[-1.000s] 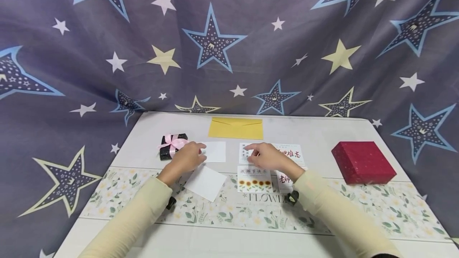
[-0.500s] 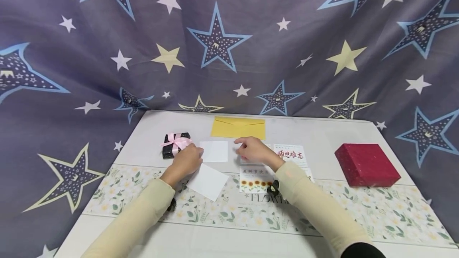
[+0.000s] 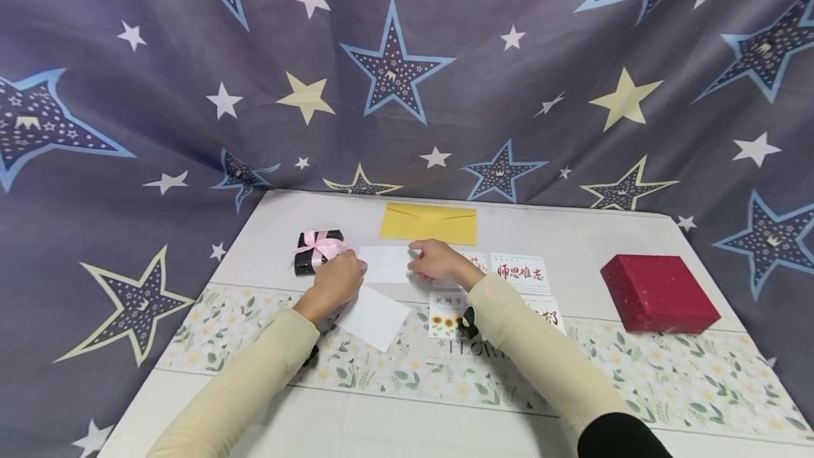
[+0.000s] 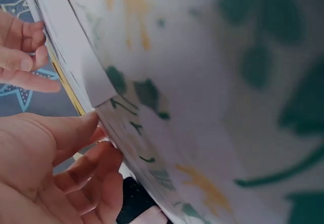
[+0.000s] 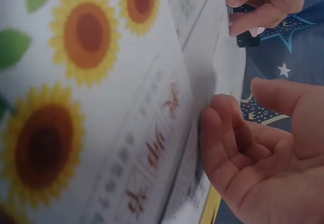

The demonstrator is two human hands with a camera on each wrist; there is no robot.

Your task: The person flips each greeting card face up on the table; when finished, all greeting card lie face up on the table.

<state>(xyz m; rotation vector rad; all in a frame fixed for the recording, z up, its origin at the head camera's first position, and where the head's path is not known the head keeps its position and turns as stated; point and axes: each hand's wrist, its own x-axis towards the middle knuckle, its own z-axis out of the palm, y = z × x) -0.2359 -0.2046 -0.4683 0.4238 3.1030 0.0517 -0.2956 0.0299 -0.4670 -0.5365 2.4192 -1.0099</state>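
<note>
Two white cards lie on the table. My left hand (image 3: 337, 280) is at the left edge of the upper white card (image 3: 384, 263), its thumb and bent fingers appearing to pinch that edge. At the opposite edge is my right hand (image 3: 439, 262), its thumb and forefinger spread. In the right wrist view a gap shows between the thumb (image 5: 273, 93) and the curved fingers. The lower white card (image 3: 375, 318) lies askew just below the left hand. A black gift box (image 3: 307, 261) with a pink ribbon bow stands beyond the left hand.
Behind the cards lies a yellow envelope (image 3: 429, 223). Printed cards, including a sunflower card (image 3: 443, 309) and one with red writing (image 3: 520, 273), lie under and beside the right forearm. A dark red box (image 3: 661, 294) stands at the right.
The right hand has moved left from above the printed cards to the upper white card's right edge. The left hand has stayed at the left edge, its fingers drawing closer together.
</note>
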